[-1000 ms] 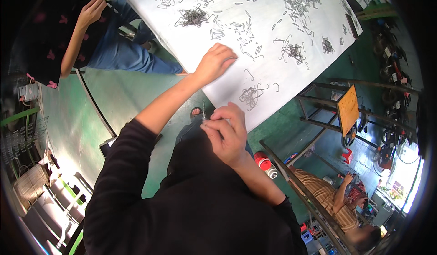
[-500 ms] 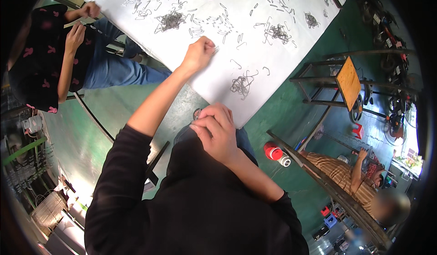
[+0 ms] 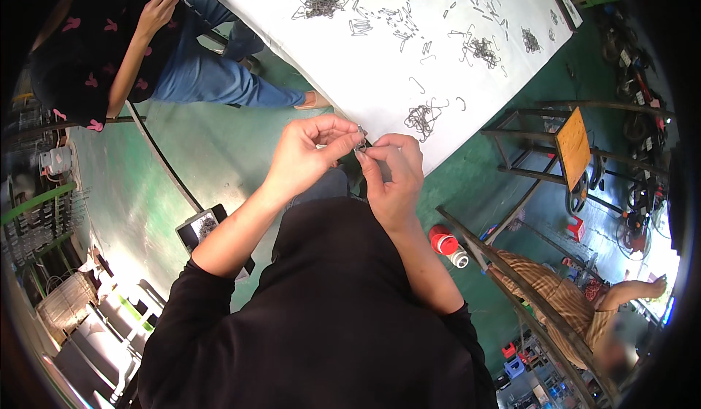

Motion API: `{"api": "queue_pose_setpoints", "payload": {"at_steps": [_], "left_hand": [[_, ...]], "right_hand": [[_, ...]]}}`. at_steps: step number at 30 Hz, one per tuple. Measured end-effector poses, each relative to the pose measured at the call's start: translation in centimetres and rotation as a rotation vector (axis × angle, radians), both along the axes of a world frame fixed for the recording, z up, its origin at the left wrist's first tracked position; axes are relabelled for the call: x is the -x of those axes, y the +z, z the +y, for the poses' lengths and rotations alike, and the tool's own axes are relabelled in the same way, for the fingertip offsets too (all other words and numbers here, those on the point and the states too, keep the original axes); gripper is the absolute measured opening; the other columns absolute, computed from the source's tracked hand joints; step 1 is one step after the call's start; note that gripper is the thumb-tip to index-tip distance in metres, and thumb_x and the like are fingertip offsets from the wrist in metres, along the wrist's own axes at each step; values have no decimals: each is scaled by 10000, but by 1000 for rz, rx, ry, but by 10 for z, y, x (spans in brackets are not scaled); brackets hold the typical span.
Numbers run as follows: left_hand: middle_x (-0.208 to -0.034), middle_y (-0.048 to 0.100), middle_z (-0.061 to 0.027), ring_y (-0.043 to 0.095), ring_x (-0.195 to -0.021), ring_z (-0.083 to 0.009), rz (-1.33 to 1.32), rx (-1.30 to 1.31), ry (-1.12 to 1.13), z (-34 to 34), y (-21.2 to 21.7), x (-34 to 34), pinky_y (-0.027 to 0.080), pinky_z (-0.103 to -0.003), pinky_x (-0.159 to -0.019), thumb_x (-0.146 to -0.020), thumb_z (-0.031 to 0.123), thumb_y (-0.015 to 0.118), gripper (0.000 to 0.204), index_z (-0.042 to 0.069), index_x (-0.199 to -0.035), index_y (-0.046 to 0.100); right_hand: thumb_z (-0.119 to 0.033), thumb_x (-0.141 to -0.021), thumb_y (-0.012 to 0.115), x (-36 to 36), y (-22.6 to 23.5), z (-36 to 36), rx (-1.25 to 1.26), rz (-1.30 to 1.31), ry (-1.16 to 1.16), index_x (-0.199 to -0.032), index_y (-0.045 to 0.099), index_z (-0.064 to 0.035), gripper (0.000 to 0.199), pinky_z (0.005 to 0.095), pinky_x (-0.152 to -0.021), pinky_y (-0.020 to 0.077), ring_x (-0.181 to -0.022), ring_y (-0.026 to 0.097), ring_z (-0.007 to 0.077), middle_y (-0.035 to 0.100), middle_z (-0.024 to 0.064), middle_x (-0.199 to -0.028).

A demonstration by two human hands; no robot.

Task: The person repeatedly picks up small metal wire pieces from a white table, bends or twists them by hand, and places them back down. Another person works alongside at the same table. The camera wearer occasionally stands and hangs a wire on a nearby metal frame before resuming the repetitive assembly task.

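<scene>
Two bare hands met in front of the near corner of one white table. The left hand pinched a small metal piece between thumb and forefinger. The right hand had its thumb and fingertips closed on the same piece, its remaining fingers curled. The piece's exact shape was too small to make out.

On the table, four dense clumps of dark metal pieces could be counted: a pile of hooks nearest the hands, a clump on the left, and two farther right, a looser clump and a compact clump. Two single hooks lay just beside the nearest pile; the scattered pieces beyond were too many to count.

Two other people were in view: one in a black top with pink motifs at left, one in a striped shirt at right. One wooden-topped stool, one red container and one white container stood at right. A pale label near the right rim was too small to read.
</scene>
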State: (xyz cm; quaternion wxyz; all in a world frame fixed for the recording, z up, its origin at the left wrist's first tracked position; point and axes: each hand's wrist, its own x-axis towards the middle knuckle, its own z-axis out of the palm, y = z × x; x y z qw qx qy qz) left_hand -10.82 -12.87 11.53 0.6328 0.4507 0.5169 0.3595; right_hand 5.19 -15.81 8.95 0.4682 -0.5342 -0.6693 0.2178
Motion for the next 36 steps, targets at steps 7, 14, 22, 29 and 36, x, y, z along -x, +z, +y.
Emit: {"api": "queue_pose_setpoints", "payload": {"at_steps": [7,14,22,29,36], "left_hand": [[-840,710,-46,636,-745,-91,132,-171,52,-4,4,-7,510,-245,-670,-859,99,683,143,-7,-953,706],[-1011,663,-63,632,-885,-142,289,-368,118,-6,3,-11,519,-257,-689,-829,72,708,104,43,-928,725],[-1025,640,-77,592,-970,-213,338,-407,246,-19,-8,-16,462,-320,-844,-765,-11,724,139,40,-894,713],[-953,631,-72,575,-917,-211,365,-382,362,-25,-3,-32,452,-310,-812,-742,-45,713,157,29,-880,701],[-923,637,-82,583,-892,-225,412,-421,398,-23,-4,-35,463,-322,-796,-741,-52,704,151,17,-874,695]], "right_hand": [[-79,-754,722,-1,4,4,-32,-40,27,-767,599,-73,123,392,-795,389,-815,525,244,562,23,-888],[-135,-777,701,-8,6,16,-43,-189,129,-824,612,-87,112,445,-905,384,-856,543,240,557,28,-915],[-189,-882,625,-99,-38,131,176,-247,182,-1051,629,-41,224,416,-909,459,-1046,575,346,595,132,-1113],[-411,-943,512,-184,-105,290,332,-855,-140,-1365,438,32,616,487,-1164,152,-1364,355,294,419,195,-1436],[-300,-922,571,-193,-98,214,106,-922,367,-1345,502,-109,469,480,-1181,116,-1370,363,227,443,123,-1432]]}}
